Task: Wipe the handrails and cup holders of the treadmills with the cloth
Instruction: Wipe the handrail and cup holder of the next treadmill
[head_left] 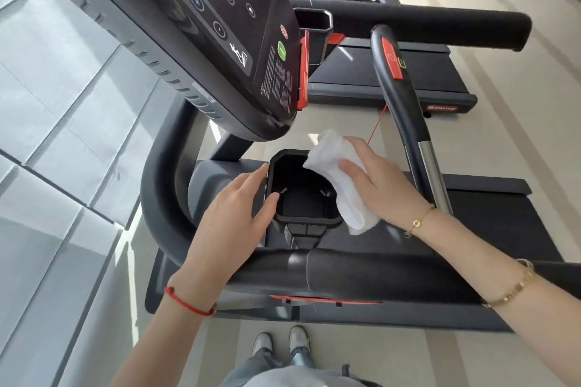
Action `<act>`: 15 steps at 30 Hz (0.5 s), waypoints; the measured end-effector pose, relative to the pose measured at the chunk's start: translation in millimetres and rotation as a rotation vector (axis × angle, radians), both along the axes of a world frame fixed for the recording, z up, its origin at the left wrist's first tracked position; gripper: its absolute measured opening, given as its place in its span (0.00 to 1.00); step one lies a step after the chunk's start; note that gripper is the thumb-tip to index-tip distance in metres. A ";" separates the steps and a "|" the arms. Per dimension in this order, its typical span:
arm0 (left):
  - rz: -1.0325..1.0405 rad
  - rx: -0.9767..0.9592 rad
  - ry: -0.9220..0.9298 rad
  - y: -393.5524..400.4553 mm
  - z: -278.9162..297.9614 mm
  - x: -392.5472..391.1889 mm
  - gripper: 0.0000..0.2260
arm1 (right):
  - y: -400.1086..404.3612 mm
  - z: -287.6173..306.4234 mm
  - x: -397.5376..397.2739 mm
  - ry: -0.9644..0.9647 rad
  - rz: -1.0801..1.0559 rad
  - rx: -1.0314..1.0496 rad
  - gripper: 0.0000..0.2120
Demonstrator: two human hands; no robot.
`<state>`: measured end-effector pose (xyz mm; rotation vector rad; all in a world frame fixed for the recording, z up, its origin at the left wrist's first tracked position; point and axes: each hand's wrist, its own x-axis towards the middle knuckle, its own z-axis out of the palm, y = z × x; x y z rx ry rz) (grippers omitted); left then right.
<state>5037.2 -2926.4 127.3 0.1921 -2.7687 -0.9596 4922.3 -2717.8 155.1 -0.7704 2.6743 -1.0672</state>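
A black cup holder (284, 214) sits below the treadmill console, open at the top. My left hand (232, 214) rests on its left rim, thumb over the edge and fingers laid along the outer wall. A folded white cloth (336, 166) is in my right hand (374, 182), which presses it against the holder's right rim. A padded black handrail (361, 270) runs across just below the holder. Its curved left end (157, 198) bends up toward the console.
The console (220, 25) with buttons hangs above the holder. An upright grip bar (405, 110) with a red pad stands right of my right hand. A second treadmill with its own cup holder (314, 22) and handrail (440, 25) lies beyond. Glass wall panels are at left.
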 end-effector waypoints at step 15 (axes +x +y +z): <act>-0.173 0.019 0.094 -22.6 -2.7 6.3 0.19 | -28.0 1.9 60.6 0.308 0.340 0.496 0.16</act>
